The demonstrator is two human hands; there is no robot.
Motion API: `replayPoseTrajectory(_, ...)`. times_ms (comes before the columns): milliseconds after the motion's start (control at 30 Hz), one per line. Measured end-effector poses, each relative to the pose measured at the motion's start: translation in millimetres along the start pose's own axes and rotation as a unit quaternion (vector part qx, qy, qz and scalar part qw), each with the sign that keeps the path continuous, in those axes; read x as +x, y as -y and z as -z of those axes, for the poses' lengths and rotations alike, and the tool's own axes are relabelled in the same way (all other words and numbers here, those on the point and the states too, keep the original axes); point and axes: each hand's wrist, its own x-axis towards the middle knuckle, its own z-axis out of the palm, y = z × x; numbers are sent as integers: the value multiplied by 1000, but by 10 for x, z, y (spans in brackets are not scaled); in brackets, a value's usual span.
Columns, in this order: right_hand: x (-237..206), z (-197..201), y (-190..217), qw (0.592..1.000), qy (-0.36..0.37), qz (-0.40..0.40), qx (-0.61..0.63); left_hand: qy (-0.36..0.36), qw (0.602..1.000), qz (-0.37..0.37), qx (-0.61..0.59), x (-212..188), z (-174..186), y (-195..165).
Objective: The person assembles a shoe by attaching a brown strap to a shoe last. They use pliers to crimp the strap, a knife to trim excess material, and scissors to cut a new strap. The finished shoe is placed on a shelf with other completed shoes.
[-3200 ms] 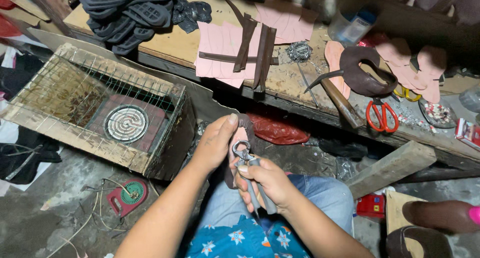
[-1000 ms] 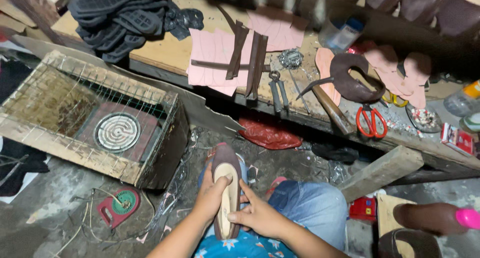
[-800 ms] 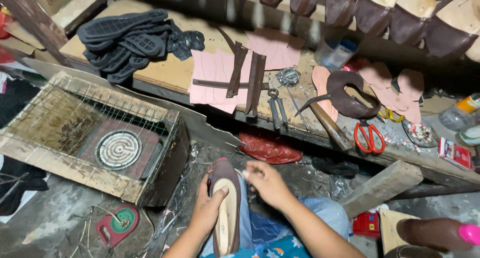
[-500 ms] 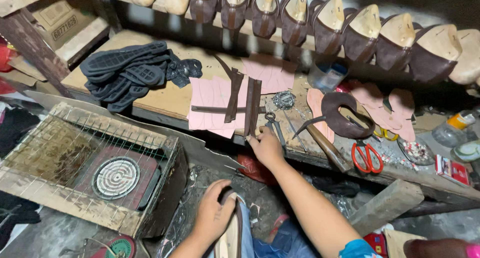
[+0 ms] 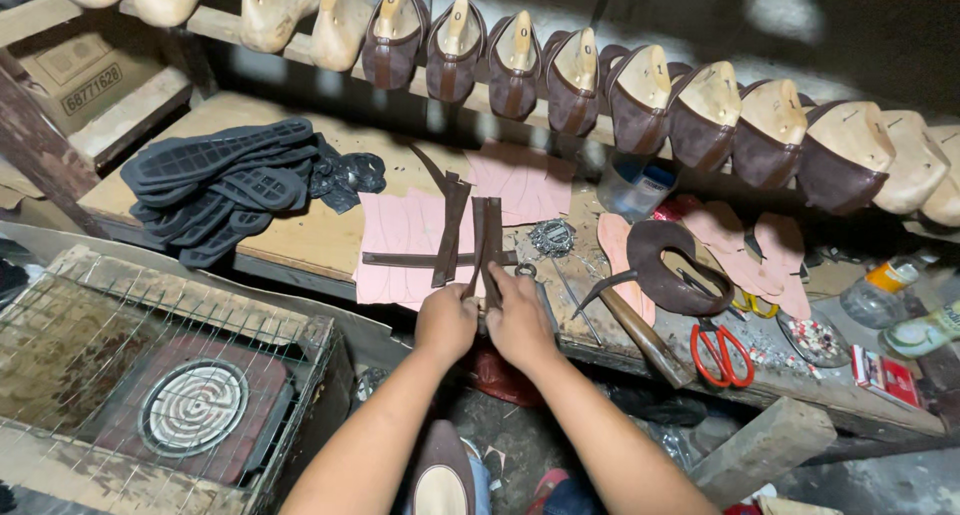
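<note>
Both my hands reach to the front edge of the wooden workbench (image 5: 300,237). My left hand (image 5: 446,322) and my right hand (image 5: 519,319) pinch the near end of a dark brown leather strap (image 5: 487,237) that lies upright on pink pattern pieces (image 5: 400,237). Two more brown straps (image 5: 452,225) cross beside it. A shoe on a wooden last (image 5: 440,475) rests sole-up on my lap, with neither hand on it. Metal pincers (image 5: 560,285) lie just right of my right hand.
A hammer (image 5: 630,320), red-handled scissors (image 5: 720,350), a brown leather upper (image 5: 670,270) and pink insoles (image 5: 755,250) lie at the right. Black rubber soles (image 5: 215,185) are piled at the left. A wire-caged electric heater (image 5: 190,405) stands low left. Lasted shoes (image 5: 640,95) line the shelf above.
My hands let go of the pincers and the shoe on my lap. First the right, then the left hand reached up to the bench and took hold of a brown strap.
</note>
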Motion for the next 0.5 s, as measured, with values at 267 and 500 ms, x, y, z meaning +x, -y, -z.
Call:
replayPoseTrajectory(267,134,-236,-189,966,98,89,-222,-59,997,-18,35,-88,422,-406)
replayPoseTrajectory(500,116,-291,-331,972,94,97,-194,-107,947,-97,-287,-682,1538,-1157)
